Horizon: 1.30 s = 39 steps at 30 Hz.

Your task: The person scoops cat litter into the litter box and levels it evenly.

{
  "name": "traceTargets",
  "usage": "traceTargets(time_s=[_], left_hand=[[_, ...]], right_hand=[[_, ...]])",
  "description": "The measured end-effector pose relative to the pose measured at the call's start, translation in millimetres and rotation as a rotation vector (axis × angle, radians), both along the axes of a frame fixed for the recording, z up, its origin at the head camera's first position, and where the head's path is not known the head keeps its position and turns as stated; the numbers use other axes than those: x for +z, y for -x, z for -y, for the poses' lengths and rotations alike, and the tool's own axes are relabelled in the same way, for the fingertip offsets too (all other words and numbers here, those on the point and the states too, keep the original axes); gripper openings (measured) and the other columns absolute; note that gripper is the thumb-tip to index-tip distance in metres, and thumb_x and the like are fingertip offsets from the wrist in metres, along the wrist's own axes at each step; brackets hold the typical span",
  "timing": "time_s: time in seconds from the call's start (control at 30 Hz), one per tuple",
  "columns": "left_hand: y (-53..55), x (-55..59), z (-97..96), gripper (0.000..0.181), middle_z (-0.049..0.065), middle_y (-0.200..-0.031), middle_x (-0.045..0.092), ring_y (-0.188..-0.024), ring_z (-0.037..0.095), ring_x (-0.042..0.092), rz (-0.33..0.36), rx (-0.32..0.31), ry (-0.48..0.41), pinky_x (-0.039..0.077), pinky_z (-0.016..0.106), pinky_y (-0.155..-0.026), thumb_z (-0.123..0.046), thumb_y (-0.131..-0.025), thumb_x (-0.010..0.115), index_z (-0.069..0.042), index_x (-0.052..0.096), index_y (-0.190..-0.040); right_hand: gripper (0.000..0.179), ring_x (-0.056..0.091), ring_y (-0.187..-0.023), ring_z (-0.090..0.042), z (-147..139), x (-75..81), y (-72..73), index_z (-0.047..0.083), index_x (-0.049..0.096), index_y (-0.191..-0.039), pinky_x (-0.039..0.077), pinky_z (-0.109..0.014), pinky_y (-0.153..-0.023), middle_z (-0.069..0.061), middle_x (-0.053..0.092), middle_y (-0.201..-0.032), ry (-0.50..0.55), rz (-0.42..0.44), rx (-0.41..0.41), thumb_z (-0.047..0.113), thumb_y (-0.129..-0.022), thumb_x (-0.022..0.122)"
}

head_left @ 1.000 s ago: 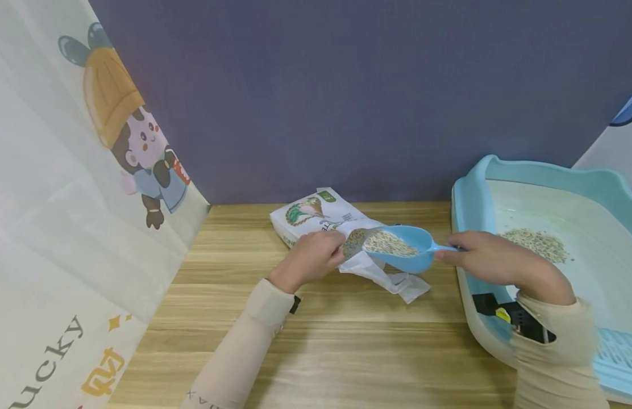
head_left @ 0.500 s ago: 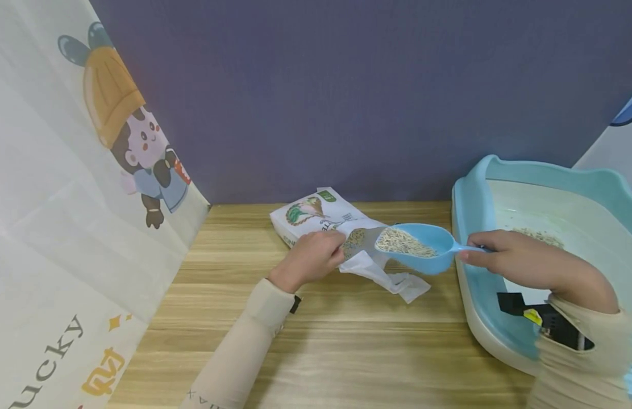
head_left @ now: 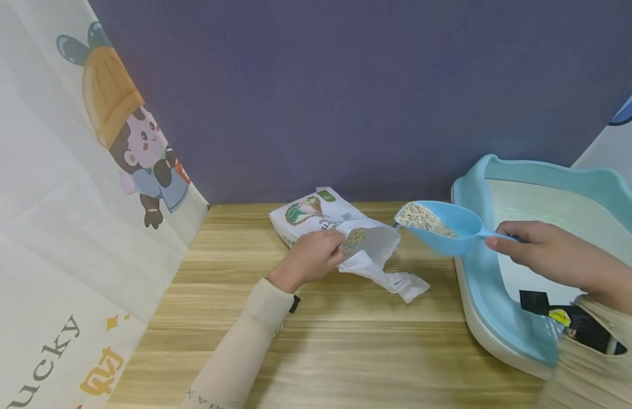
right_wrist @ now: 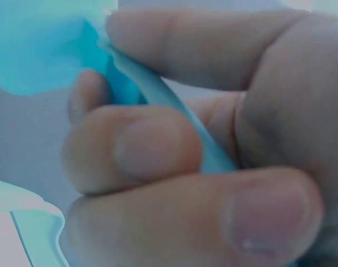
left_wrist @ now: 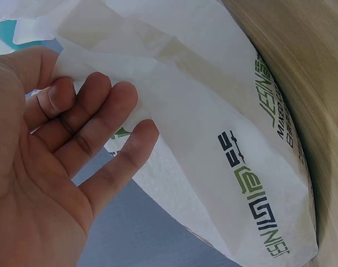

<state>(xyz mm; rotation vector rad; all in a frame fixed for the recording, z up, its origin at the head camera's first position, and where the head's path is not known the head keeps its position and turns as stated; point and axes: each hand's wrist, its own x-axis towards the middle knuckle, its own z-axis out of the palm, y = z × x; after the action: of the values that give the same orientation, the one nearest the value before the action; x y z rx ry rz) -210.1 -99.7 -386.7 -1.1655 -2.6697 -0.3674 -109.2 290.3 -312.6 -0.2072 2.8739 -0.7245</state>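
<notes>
A blue scoop [head_left: 451, 241] carries a heap of pale, grainy pellets [head_left: 423, 220]. My right hand [head_left: 561, 253] grips its handle, and the curled fingers [right_wrist: 135, 144] wrap round that handle in the right wrist view. The scoop is held above the near-left rim of the litter tray. A white printed bag [head_left: 316, 213] lies on its side on the table, its torn mouth facing right and more pellets [head_left: 353, 241] inside. My left hand [head_left: 313, 255] pinches the edge of the bag's mouth between thumb and fingers. In the left wrist view the bag [left_wrist: 213, 139] shows green and black lettering.
The blue and white litter tray [head_left: 472, 238] stands at the right of the wooden table [head_left: 346, 352]. A dark blue panel [head_left: 346, 102] rises behind. On the left hangs a white sheet [head_left: 40, 199] with a cartoon figure.
My right hand has drawn the loaded scoop out of the bag's mouth, to the right and upward, over the tray's rim. The left hand and the bag have stayed in place.
</notes>
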Motion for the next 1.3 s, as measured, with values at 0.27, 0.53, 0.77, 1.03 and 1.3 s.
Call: traceTargets(time_s=[0.27,0.53,0.77,1.03,1.3], left_hand=[[0.8,-0.6,-0.1,0.022,-0.006,-0.068,0.045,-0.06,0.007,0.04,-0.011,-0.006,-0.002,0.038,0.023,-0.056,-0.009,-0.091,0.054,-0.019,0.045,-0.073],[0.4,1.0,-0.6,0.022,-0.006,-0.069,0.046,-0.061,0.007,0.042,0.001,-0.004,0.007,0.039,0.023,-0.057,-0.009,-0.092,0.054,-0.019,0.046,-0.074],[0.2,1.6,-0.6,0.022,-0.006,-0.069,0.046,-0.06,0.006,0.041,0.006,-0.006,0.01,0.038,0.022,-0.056,-0.009,-0.092,0.054,-0.018,0.046,-0.074],[0.2,3.0,-1.7,0.022,-0.005,-0.069,0.045,-0.06,0.006,0.04,0.019,-0.006,0.013,0.037,0.022,-0.056,-0.009,-0.092,0.053,-0.018,0.046,-0.074],[1.9,2.7,-3.2,0.022,-0.005,-0.068,0.044,-0.06,0.006,0.038,0.014,-0.018,0.016,0.034,0.021,-0.055,-0.008,-0.093,0.053,-0.018,0.046,-0.075]], right_hand=[[0.05,0.038,-0.068,-0.016,-3.2,3.9,0.7,0.007,0.051,-0.091,0.03,-0.034,-0.06,-0.004,0.043,-0.077,0.031,-0.061,-0.169,0.051,-0.108,0.034],[0.062,0.041,-0.063,-0.02,-6.9,6.2,-2.4,0.003,0.047,-0.094,0.033,-0.035,-0.06,-0.005,0.042,-0.071,0.078,-0.065,-0.314,0.061,-0.105,0.026],[0.064,0.042,-0.067,-0.021,-12.1,3.8,-2.2,0.002,0.046,-0.095,0.033,-0.037,-0.061,-0.006,0.043,-0.073,0.098,-0.062,-0.366,0.062,-0.104,0.023],[0.069,0.046,-0.075,-0.026,-23.0,1.2,-3.7,0.0,0.045,-0.104,0.035,-0.042,-0.065,-0.009,0.045,-0.077,0.111,-0.046,-0.42,0.065,-0.103,0.022],[0.068,0.046,-0.081,-0.029,-32.9,-3.0,-5.3,-0.003,0.046,-0.113,0.036,-0.053,-0.071,-0.012,0.047,-0.083,0.135,-0.071,-0.485,0.062,-0.104,0.025]])
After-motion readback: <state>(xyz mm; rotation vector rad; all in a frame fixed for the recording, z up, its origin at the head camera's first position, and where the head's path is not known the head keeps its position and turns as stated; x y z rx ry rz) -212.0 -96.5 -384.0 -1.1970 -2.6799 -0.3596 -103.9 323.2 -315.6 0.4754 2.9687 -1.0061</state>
